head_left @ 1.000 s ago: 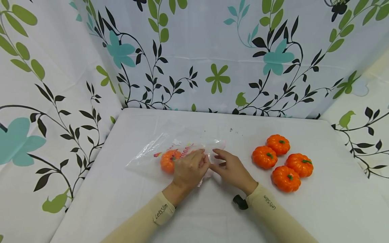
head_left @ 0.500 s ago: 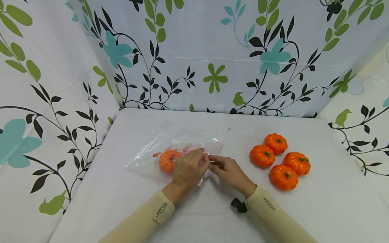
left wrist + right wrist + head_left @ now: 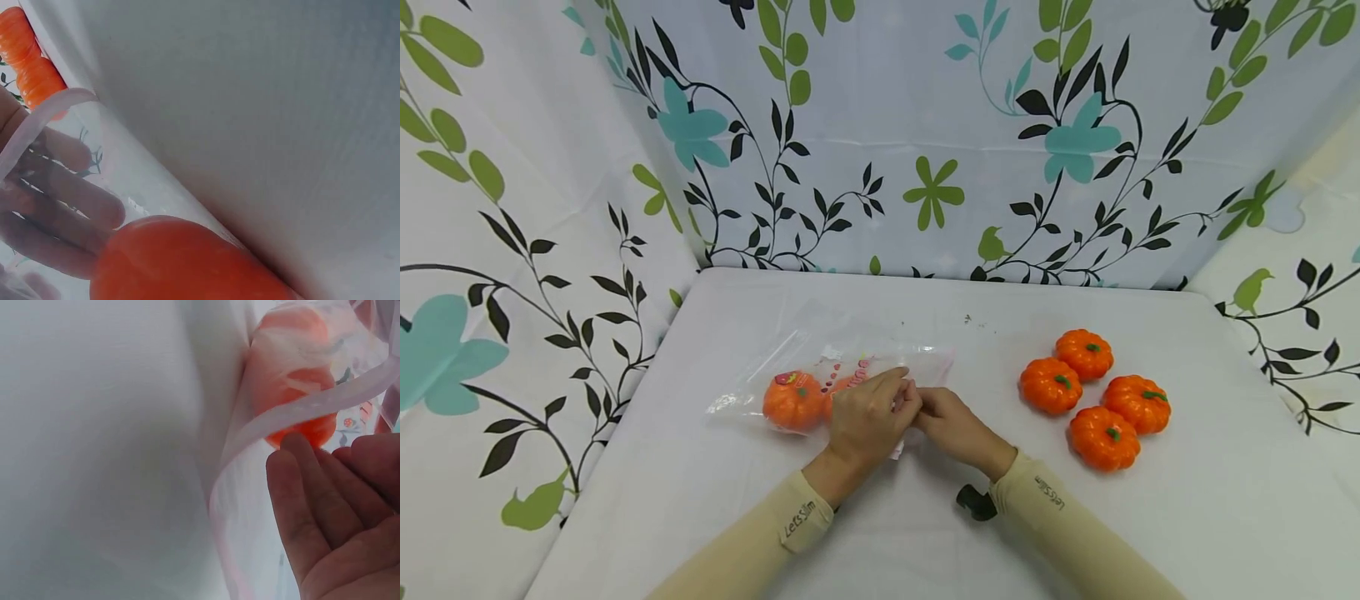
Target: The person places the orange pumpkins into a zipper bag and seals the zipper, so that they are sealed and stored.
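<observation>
A clear plastic bag (image 3: 741,387) with pink print lies flat on the table, its mouth toward the right. Inside it, one orange toy pumpkin (image 3: 792,402) shows plainly; another toy pumpkin (image 3: 842,390) is partly covered by my left hand (image 3: 872,415). That hand's curled fingers pinch the bag's edge near the mouth. At the opening is my right hand (image 3: 955,429). Its fingers (image 3: 294,506) are extended, with the tips by the pumpkin and the bag's rim (image 3: 300,409). Through the plastic in the left wrist view, these fingers (image 3: 69,194) reach close to a pumpkin (image 3: 181,262).
Several more orange pumpkins (image 3: 1105,439) sit clustered on the white table (image 3: 1217,500) to the right. A black wrist camera (image 3: 976,503) hangs under the right sleeve. Patterned curtains (image 3: 850,108) enclose the back and sides.
The pumpkins in the bag have shifted left, and a second one now shows beside my left hand. My right hand has moved left into the bag's mouth. The left hand stays in place.
</observation>
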### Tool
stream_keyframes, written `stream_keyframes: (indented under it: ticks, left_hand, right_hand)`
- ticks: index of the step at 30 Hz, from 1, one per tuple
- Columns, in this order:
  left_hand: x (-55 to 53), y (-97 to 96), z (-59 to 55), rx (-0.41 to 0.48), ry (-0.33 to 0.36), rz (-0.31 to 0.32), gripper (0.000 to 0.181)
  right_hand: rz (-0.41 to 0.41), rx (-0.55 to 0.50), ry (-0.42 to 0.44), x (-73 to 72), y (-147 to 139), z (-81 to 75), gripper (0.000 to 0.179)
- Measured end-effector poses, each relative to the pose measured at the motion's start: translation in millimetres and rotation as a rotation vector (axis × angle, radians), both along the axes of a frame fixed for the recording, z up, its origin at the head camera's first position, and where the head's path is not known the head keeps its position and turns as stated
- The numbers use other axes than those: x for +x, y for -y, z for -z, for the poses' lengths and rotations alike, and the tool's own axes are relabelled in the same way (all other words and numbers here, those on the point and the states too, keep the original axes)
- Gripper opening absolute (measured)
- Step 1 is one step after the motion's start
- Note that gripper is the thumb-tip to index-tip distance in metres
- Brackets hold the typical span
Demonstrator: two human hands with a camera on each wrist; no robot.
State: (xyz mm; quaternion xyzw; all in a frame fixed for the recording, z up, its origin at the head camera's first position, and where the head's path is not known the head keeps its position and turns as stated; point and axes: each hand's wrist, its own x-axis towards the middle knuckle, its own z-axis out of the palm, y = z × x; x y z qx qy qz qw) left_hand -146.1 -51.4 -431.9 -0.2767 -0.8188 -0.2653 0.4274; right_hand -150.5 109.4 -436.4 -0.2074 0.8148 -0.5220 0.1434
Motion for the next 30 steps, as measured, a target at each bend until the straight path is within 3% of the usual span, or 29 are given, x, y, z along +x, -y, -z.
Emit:
stream_keyframes:
  ticks: [5,8,13,16,19,24,30]
  left_hand:
    - [0.3,-0.3,1.8,0.009,-0.01,-0.018,0.008]
    - [-0.1,-0.3,1.5,0.002,-0.011,-0.03,0.01]
    - [-1.4,0.8,-0.3,-0.003,-0.003,-0.041,0.007]
    - [-1.8,1.5,-1.3,0.003,0.008,-0.044,0.004]
    - [-2.2,1.9,-1.6,0.005,0.018,-0.044,0.003]
    - [-2.0,2.2,-1.6,0.009,0.019,-0.034,0.004]
    - [-1.2,1.2,-0.9,0.011,0.023,-0.026,0.005]
  right_hand:
    - [-0.055,-0.002,-0.012,4.2,-5.0,4.7,0.031]
    - [-0.03,0.054,-0.073,10.0,-15.2,2.7,0.037]
    - [0.173,0.248,-0.276,21.4,-44.1,-17.7,0.053]
    - [0.326,0.358,-0.398,24.2,-64.0,-36.3,0.071]
    - [0.459,0.412,-0.464,24.8,-82.6,-54.3,0.093]
    - [0.617,0.398,-0.446,27.3,-106.3,-69.0,0.119]
    - [0.701,0.464,-0.329,26.3,-119.2,-60.8,0.135]
